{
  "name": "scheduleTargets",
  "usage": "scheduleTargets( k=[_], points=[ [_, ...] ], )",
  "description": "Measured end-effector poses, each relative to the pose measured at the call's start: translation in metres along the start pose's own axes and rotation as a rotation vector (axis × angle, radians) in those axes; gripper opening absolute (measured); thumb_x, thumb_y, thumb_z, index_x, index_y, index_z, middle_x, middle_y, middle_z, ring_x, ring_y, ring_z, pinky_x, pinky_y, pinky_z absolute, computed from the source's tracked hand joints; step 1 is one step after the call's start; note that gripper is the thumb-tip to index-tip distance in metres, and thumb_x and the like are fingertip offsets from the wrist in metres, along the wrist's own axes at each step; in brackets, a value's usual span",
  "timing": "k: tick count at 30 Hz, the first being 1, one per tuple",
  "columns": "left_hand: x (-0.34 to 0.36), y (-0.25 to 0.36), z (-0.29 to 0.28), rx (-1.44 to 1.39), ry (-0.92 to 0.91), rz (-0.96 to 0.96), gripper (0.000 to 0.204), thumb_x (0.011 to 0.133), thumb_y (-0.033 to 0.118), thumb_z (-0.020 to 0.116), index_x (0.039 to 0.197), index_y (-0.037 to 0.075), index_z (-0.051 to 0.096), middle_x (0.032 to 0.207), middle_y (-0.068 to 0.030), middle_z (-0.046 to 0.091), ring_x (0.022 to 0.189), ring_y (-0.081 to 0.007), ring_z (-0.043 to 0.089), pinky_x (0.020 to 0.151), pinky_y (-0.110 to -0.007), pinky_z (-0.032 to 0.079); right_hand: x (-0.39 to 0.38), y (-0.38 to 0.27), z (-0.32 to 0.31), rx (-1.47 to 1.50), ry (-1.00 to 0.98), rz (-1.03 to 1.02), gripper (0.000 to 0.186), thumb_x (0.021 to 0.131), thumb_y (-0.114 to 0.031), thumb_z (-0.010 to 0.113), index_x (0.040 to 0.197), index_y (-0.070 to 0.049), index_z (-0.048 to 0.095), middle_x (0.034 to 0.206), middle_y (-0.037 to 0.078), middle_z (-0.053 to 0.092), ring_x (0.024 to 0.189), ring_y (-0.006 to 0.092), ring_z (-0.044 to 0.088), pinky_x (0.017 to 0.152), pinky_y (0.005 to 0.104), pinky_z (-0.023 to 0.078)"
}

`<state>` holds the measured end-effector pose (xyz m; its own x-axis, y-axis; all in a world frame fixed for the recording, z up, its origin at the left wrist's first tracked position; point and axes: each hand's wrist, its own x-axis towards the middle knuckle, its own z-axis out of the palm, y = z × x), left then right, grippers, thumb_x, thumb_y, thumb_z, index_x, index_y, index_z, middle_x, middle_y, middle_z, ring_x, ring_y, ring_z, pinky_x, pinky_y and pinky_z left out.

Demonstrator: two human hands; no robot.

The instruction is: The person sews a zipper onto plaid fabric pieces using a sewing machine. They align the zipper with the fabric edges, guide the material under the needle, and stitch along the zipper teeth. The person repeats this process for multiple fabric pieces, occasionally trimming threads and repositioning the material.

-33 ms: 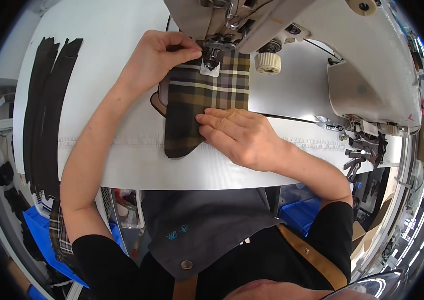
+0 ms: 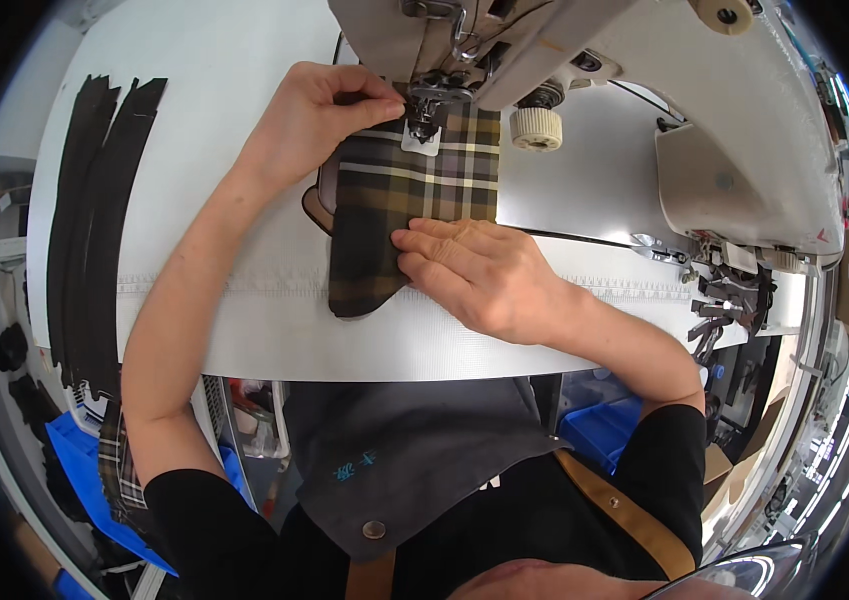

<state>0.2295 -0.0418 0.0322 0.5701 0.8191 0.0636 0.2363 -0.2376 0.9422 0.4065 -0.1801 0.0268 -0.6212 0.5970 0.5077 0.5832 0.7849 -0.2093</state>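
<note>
A dark plaid fabric piece (image 2: 370,185) lies on the white table beneath the presser foot (image 2: 424,128) of a sewing machine (image 2: 760,110). Close to the left of the foot, my left hand (image 2: 320,105) pinches the fabric's far left edge between thumb and forefinger; the exact grip is partly hidden. My right hand (image 2: 490,275) rests flat on the near part of the fabric, fingers stretched out side by side. Under the fabric's left side a dark, brown-edged plate (image 2: 318,208) sticks out.
Long black zipper-like strips (image 2: 95,230) lie at the table's left. A white knob (image 2: 537,128) juts from the machine. Blue bins (image 2: 605,430) stand below the table's front edge. Dark scraps and clips (image 2: 720,310) sit at the right end.
</note>
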Motion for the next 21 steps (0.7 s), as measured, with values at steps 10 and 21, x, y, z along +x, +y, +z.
scheduleTargets(
  k=[10, 21],
  points=[
    [0.005, -0.011, -0.008, -0.169, -0.095, 0.032, 0.014, 0.082, 0.011, 0.068, 0.088, -0.002, 0.069, 0.079, -0.0037, 0.067, 0.075, -0.0073, 0.059, 0.071, -0.022, 0.047, 0.036, 0.004, -0.010, 0.201, 0.210, 0.095, 0.015, 0.070, -0.007, 0.067, 0.081, 0.001, 0.061, 0.089, 0.015, 0.068, 0.078, 0.0256, 0.068, 0.060, 0.0322, 0.055],
    [0.003, 0.002, -0.004, -0.020, -0.018, 0.024, 0.016, 0.082, 0.011, 0.067, 0.088, -0.003, 0.069, 0.078, -0.0047, 0.068, 0.072, -0.0077, 0.060, 0.068, -0.022, 0.048, -0.001, 0.000, 0.005, 0.067, 0.044, 0.025, 0.019, 0.070, -0.008, 0.064, 0.086, 0.003, 0.063, 0.097, 0.016, 0.067, 0.089, 0.0276, 0.067, 0.071, 0.0346, 0.055]
  ],
)
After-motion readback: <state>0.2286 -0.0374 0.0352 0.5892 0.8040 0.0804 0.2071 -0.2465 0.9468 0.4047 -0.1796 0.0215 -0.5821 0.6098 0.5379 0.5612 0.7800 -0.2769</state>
